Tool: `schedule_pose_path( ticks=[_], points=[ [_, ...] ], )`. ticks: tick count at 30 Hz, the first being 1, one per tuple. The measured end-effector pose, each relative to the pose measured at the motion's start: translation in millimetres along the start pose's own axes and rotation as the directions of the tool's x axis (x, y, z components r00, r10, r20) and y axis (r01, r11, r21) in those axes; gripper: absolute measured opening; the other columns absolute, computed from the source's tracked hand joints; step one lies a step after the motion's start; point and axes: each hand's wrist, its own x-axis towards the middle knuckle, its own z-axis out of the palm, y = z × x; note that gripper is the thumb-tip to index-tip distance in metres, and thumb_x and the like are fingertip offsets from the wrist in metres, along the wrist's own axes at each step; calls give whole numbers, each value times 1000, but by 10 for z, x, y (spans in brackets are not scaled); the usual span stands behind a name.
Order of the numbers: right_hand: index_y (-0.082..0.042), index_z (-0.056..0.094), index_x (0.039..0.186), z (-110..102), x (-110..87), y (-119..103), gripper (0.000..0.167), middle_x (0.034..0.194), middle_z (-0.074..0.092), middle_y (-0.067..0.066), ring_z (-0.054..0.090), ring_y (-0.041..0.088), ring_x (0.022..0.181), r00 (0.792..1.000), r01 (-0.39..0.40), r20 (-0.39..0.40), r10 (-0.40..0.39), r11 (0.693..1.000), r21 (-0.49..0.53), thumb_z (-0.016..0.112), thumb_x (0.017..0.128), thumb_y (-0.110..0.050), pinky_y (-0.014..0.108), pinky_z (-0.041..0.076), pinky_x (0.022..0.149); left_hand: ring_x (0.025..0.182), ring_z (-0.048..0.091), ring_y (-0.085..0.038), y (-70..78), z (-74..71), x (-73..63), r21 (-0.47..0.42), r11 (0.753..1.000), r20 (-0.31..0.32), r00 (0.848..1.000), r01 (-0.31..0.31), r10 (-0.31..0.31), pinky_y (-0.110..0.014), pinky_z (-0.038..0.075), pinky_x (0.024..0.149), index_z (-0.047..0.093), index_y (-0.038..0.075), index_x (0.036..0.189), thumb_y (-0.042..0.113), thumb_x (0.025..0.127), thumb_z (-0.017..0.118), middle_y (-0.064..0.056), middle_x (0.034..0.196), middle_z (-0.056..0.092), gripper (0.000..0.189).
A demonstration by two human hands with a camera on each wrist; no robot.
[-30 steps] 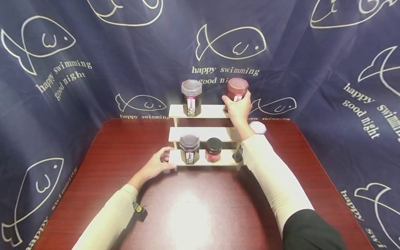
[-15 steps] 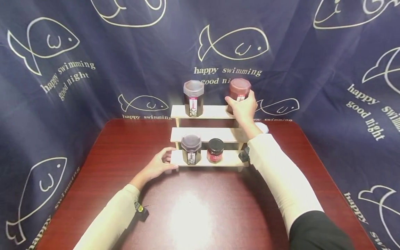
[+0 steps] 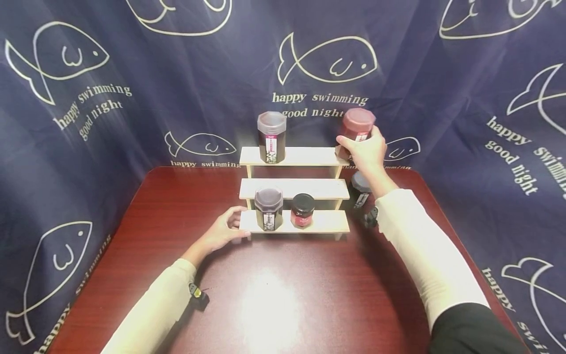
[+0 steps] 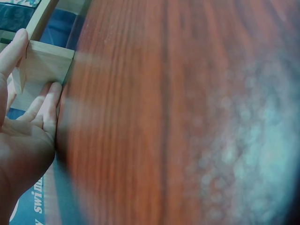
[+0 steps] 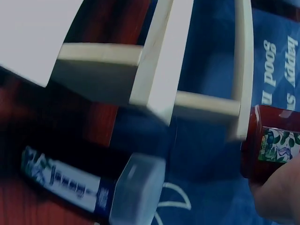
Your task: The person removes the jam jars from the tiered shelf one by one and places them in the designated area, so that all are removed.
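A three-step wooden display rack [image 3: 294, 188] stands at the back of the table. At its lowest left end, my left hand [image 3: 221, 232] holds the board between thumb and fingers, as the left wrist view also shows the wooden end piece [image 4: 49, 63]. My right hand [image 3: 371, 153] grips a dark red jar with a red lid [image 3: 358, 120] at the top step's right end. The jar overhangs that end; whether it touches the board I cannot tell. Part of its floral label [image 5: 281, 145] shows in the right wrist view.
A dark jar with a clear lid [image 3: 271, 137] stands on the top step's left. The bottom step bears another tall dark jar [image 3: 268, 209] and a small black-lidded jar [image 3: 302, 211]. Right of the rack, a dark jar [image 3: 360, 189] stands partly behind my right forearm.
My right hand has moved right with the red-lidded jar, from on the top step to its right end. More of the jar beside the rack shows. The left hand stays put.
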Motion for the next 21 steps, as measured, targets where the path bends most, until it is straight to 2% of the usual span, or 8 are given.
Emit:
schedule_pose_path(
  ticks=[3, 9, 21],
  points=[
    [-11, 61, 129, -114, 36, 94, 73, 119, 67, 7, 59, 20, 108, 1000, -17, -23, 18, 999, 52, 91, 70, -43, 34, 45, 98, 103, 63, -33, -9, 7, -6, -3, 1000, 2, 1000, -5, 5, -35, 57, 78, 41, -8, 143, -8, 80, 78, -28, 118, 60, 74],
    [-13, 63, 128, -359, 90, 256, 66, 114, 66, 1, 57, 14, 104, 996, -51, -62, 61, 987, 153, 93, 71, -30, 24, 45, 93, 103, 63, -32, -43, 9, -11, -3, 1000, 13, 1000, -17, 17, -31, 56, 80, 41, -8, 143, -8, 80, 78, -29, 118, 60, 73],
    [-15, 53, 143, -762, 112, 658, 84, 128, 60, 1, 52, 16, 115, 976, -193, -94, 197, 980, 47, 90, 72, -42, 25, 39, 103, 108, 61, -37, -21, -16, 5, 12, 1000, 15, 1000, -25, 25, -31, 55, 83, 40, -8, 143, -8, 80, 78, -29, 121, 58, 74]
  ],
)
